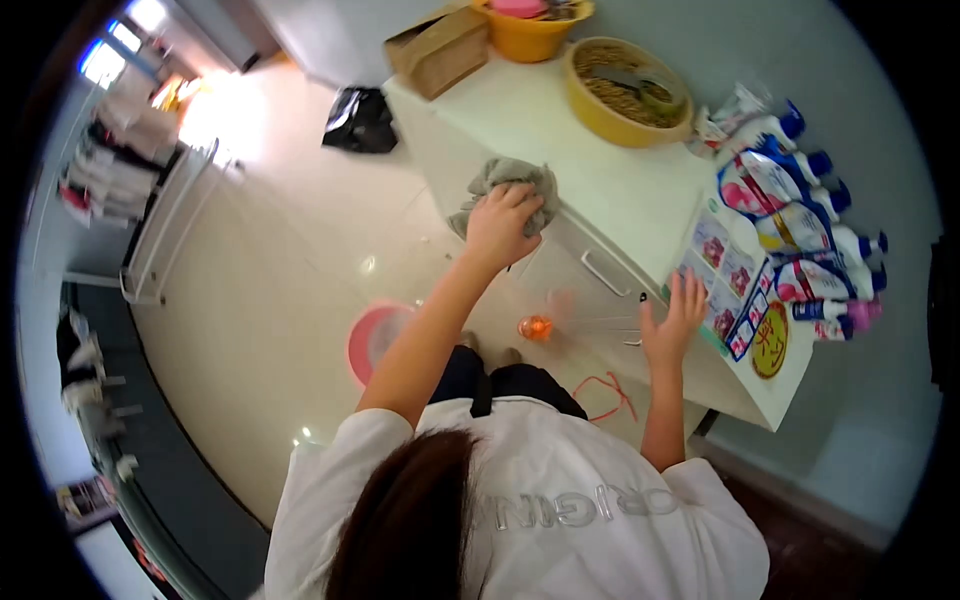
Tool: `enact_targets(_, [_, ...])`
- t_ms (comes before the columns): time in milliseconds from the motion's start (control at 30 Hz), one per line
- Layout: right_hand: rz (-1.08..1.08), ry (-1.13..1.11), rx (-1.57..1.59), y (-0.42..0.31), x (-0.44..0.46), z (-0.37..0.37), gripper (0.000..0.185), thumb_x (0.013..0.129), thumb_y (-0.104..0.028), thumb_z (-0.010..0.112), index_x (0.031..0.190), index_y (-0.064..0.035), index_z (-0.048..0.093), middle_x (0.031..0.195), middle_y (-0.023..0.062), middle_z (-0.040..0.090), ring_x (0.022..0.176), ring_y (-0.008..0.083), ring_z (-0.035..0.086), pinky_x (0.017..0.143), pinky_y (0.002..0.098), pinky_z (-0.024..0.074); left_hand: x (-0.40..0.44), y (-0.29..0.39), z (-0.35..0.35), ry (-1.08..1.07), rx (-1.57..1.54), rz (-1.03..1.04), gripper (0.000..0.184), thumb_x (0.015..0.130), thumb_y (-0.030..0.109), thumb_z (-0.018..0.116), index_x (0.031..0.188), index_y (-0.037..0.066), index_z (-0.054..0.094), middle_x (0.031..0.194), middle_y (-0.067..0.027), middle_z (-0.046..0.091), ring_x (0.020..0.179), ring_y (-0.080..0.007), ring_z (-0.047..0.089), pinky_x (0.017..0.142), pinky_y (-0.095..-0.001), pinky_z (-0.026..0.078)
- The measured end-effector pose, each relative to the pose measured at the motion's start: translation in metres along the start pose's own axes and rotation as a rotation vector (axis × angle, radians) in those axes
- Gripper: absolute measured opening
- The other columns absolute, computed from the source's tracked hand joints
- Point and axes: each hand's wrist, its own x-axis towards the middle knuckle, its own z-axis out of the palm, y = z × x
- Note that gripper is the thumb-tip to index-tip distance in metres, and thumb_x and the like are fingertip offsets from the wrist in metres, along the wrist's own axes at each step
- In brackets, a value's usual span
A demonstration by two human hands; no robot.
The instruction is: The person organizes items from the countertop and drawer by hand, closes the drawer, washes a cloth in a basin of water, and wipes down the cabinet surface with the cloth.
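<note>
My left hand point(503, 222) grips a crumpled grey cloth point(520, 180) at the front edge of a white cabinet point(600, 200). The fingers curl over the cloth from above, and part of it hangs past the edge. My right hand point(675, 318) is open with fingers spread, holding nothing. It is at the cabinet's front edge, beside a printed picture sheet point(722, 262); whether it touches the top I cannot tell. Several blue-and-white bottles point(762, 185) lie or stand behind the sheet, near a round yellow sign point(769, 340).
A yellow basin point(600, 112), an orange basin point(525, 38) and a cardboard box point(437, 52) occupy the cabinet's far end. On the floor are a pink basin point(362, 340), an orange-lit object point(535, 327), a red cord point(603, 398) and a black bag point(362, 120). A clothes rack point(165, 225) stands left.
</note>
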Motion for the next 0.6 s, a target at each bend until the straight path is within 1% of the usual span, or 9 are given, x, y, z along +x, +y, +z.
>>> enact_targets(33, [-0.029,0.014,-0.037,-0.008,0.001,-0.004,0.058,0.073,-0.025,0.06,0.125,-0.0051,0.044,0.136,0.0167,0.035,0.125,0.0365,0.029,0.102,0.0498,0.0204,-0.015,-0.007,0.004,-0.003,0.027,0.008,0.044,0.058,0.022,0.068,0.101,0.014,0.063,0.113,-0.0014,0.054,0.104,-0.0214,0.049,0.083,-0.0351,0.044])
enact_targets(67, [-0.057,0.032,-0.073,-0.017,0.002,-0.004,0.059,0.073,-0.025,0.059,0.126,-0.0055,0.043,0.136,0.0171,0.034,0.126,0.0371,0.029,0.103,0.0498,0.02,-0.034,-0.016,0.008,-0.031,0.021,-0.05,0.044,0.058,0.022,0.068,0.101,0.014,0.063,0.113,-0.0015,0.054,0.103,-0.0215,0.049,0.083,-0.0352,0.044])
enact_targets(167, [-0.157,-0.032,0.201,-0.047,-0.001,0.007,0.059,0.074,-0.025,0.059,0.127,-0.0049,0.043,0.136,0.0175,0.034,0.127,0.0368,0.027,0.103,0.0492,0.0197,-0.119,-0.044,0.027,-0.097,-0.004,-0.221,0.044,0.058,0.023,0.068,0.1,0.013,0.062,0.113,-0.0026,0.054,0.104,-0.0228,0.049,0.084,-0.0353,0.044])
enact_targets(267, [-0.187,-0.299,0.354,-0.09,-0.017,0.04,0.059,0.073,-0.024,0.059,0.126,-0.0028,0.042,0.136,0.0186,0.034,0.125,0.0372,0.03,0.103,0.0476,0.0225,-0.201,-0.068,0.027,-0.099,-0.033,-0.517,0.044,0.059,0.024,0.068,0.101,0.013,0.062,0.115,-0.0031,0.053,0.107,-0.0241,0.048,0.086,-0.0356,0.044])
enact_targets(367, [-0.253,-0.611,0.427,-0.119,-0.058,0.102,0.06,0.074,-0.022,0.06,0.127,-0.0007,0.041,0.135,0.0211,0.034,0.124,0.0366,0.032,0.102,0.0436,0.0268,-0.276,-0.088,0.018,-0.105,-0.039,-0.782,0.044,0.06,0.025,0.068,0.102,0.012,0.062,0.118,-0.005,0.052,0.111,-0.026,0.046,0.089,-0.0364,0.043])
enact_targets(433, [-0.272,-0.845,0.422,-0.147,-0.087,0.138,0.059,0.074,-0.02,0.06,0.127,-0.0002,0.04,0.135,0.0224,0.034,0.124,0.0359,0.033,0.102,0.0419,0.0282,-0.328,-0.106,0.02,-0.059,-0.043,-0.886,0.047,0.06,0.024,0.068,0.105,0.012,0.061,0.12,-0.007,0.051,0.112,-0.0275,0.045,0.09,-0.0376,0.042])
enact_targets(467, [-0.326,-0.926,0.412,-0.163,-0.1,0.158,0.06,0.074,-0.02,0.06,0.127,-0.0003,0.04,0.134,0.0222,0.034,0.124,0.0356,0.034,0.102,0.0414,0.028,-0.349,-0.118,0.023,-0.032,-0.044,-0.932,0.048,0.06,0.024,0.068,0.106,0.011,0.06,0.122,-0.0081,0.05,0.113,-0.0282,0.044,0.091,-0.0382,0.042])
enact_targets(533, [-0.429,-1.069,0.399,-0.192,-0.129,0.206,0.061,0.074,-0.019,0.06,0.128,-0.0005,0.038,0.134,0.022,0.035,0.124,0.0349,0.034,0.103,0.0402,0.0278,-0.382,-0.144,0.032,0.001,-0.04,-1.069,0.051,0.061,0.025,0.068,0.109,0.01,0.058,0.124,-0.011,0.048,0.114,-0.0298,0.043,0.092,-0.0388,0.04])
enact_targets(600, [-0.468,-1.168,0.49,-0.214,-0.165,0.266,0.062,0.074,-0.018,0.06,0.128,-0.0006,0.037,0.133,0.0218,0.036,0.122,0.0353,0.036,0.101,0.0403,0.03,-0.429,-0.171,0.056,0.037,-0.024,-1.169,0.052,0.063,0.025,0.068,0.111,0.009,0.056,0.125,-0.0136,0.046,0.115,-0.0313,0.043,0.093,-0.0393,0.039])
